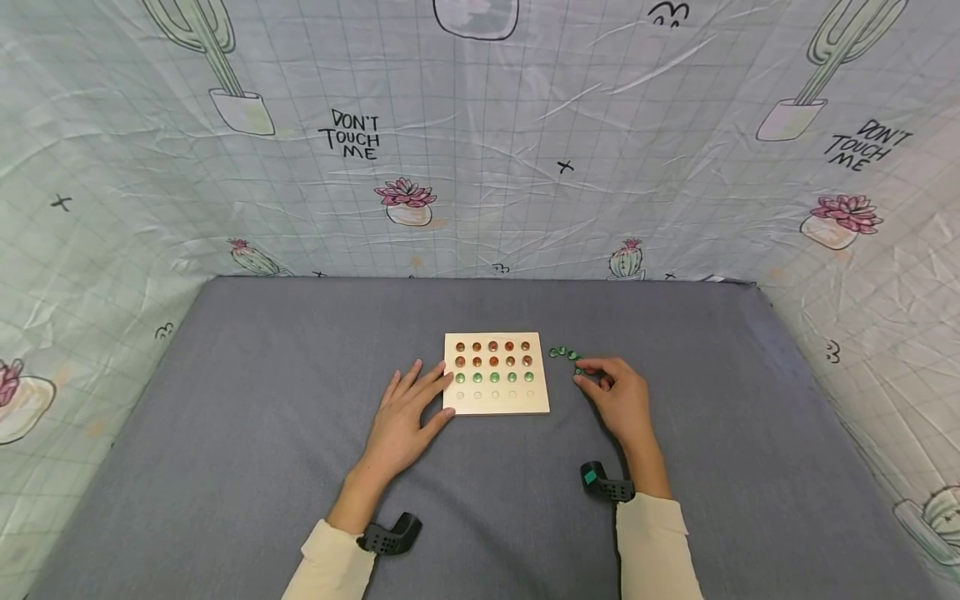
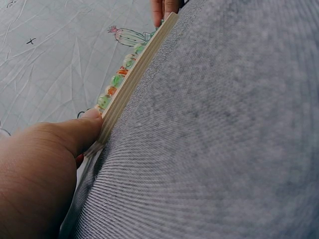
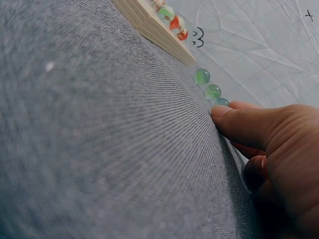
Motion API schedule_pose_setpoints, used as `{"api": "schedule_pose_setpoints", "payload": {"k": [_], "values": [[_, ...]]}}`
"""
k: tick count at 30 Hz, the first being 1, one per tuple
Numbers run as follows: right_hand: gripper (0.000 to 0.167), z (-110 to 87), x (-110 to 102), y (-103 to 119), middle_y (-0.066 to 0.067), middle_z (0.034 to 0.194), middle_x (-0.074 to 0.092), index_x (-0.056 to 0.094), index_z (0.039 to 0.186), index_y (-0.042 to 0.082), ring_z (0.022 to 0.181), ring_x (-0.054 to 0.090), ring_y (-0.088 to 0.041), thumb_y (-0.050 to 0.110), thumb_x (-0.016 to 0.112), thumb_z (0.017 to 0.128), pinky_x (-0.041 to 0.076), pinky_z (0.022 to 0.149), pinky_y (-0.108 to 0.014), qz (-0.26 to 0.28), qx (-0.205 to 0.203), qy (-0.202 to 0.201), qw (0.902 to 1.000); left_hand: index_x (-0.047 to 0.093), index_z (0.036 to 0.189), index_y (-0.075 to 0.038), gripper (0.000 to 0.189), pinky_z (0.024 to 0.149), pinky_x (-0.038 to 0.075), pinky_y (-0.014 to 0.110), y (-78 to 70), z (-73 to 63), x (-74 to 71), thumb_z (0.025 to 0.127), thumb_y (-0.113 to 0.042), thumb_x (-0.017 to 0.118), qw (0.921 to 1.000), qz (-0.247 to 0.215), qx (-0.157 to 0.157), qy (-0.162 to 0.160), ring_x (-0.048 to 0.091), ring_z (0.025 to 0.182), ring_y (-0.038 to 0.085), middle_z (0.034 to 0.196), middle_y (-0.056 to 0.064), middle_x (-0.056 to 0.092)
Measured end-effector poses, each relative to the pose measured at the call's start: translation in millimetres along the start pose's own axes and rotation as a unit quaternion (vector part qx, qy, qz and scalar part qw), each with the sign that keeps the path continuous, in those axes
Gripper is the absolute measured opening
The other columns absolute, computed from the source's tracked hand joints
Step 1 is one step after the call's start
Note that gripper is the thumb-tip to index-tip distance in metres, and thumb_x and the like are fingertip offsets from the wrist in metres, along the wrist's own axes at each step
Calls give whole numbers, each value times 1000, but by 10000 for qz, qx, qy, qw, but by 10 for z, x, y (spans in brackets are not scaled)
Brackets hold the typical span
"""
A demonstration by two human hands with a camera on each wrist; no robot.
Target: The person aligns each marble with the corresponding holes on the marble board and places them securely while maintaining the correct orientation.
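Observation:
A pale wooden board (image 1: pixel 497 405) lies on the grey cloth, with two rows of orange-red marbles (image 1: pixel 493 362) and one row of green marbles (image 1: pixel 495 377). Its nearest row shows faint pale rings; whether these are clear marbles or hollows I cannot tell. My left hand (image 1: pixel 402 423) rests with spread, fairly straight fingers at the board's left edge, its thumb touching the near corner. Right of the board, several loose green marbles (image 1: pixel 563 351) lie in a curved line. My right hand (image 1: pixel 621 400) pinches the nearest of these between thumb and forefinger, partly hiding it.
Grey cloth (image 1: pixel 262 400) covers the table around the board. A patterned curtain (image 1: pixel 487 167) with cactus drawings rises behind and along both sides. Each wrist wears a black camera band, the left one (image 1: pixel 392 535) and the right one (image 1: pixel 609 483).

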State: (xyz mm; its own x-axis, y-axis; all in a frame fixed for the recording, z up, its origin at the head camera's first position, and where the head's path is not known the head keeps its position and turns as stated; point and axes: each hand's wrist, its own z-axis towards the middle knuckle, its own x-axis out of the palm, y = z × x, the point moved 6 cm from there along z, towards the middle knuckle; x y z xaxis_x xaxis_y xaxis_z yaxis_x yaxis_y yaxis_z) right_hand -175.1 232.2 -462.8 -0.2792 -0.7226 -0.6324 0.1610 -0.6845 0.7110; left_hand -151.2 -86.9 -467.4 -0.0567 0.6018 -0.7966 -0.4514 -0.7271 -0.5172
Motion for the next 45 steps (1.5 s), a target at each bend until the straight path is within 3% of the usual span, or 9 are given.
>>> {"api": "schedule_pose_setpoints", "payload": {"k": [20, 26, 34, 45], "values": [[19, 17, -25, 48, -1, 72, 50, 74, 98, 11, 59, 42, -15, 15, 79, 80, 32, 51, -25, 111, 42, -6, 9999, 53, 139, -17, 52, 116, 11, 48, -5, 45, -20, 92, -35, 65, 10000, -27, -6, 63, 27, 140, 30, 146, 1, 44], [19, 15, -38, 59, 0, 77, 58, 74, 98, 13, 59, 46, -15, 16, 78, 80, 35, 50, -25, 185, 90, -69, 9998, 53, 139, -17, 52, 116, 11, 48, 1, 50, -14, 92, -36, 64, 10000, -19, -10, 80, 27, 140, 30, 146, 1, 43], [20, 20, -22, 198, -1, 83, 66, 74, 99, 12, 59, 49, -14, 14, 79, 80, 37, 50, -25, 240, -90, -63, 9997, 54, 138, -16, 52, 116, 11, 48, -6, 44, -28, 91, -34, 65, 10000, -39, -8, 64, 27, 140, 31, 146, 2, 44], [20, 18, 104, 409, -2, 85, 64, 74, 100, 13, 61, 48, -16, 11, 78, 80, 35, 51, -25, 377, -342, -15, 9987, 54, 138, -16, 51, 116, 11, 48, 13, 34, -31, 91, -34, 65, 10000, -75, -17, 60, 28, 140, 31, 146, 2, 44]]}}
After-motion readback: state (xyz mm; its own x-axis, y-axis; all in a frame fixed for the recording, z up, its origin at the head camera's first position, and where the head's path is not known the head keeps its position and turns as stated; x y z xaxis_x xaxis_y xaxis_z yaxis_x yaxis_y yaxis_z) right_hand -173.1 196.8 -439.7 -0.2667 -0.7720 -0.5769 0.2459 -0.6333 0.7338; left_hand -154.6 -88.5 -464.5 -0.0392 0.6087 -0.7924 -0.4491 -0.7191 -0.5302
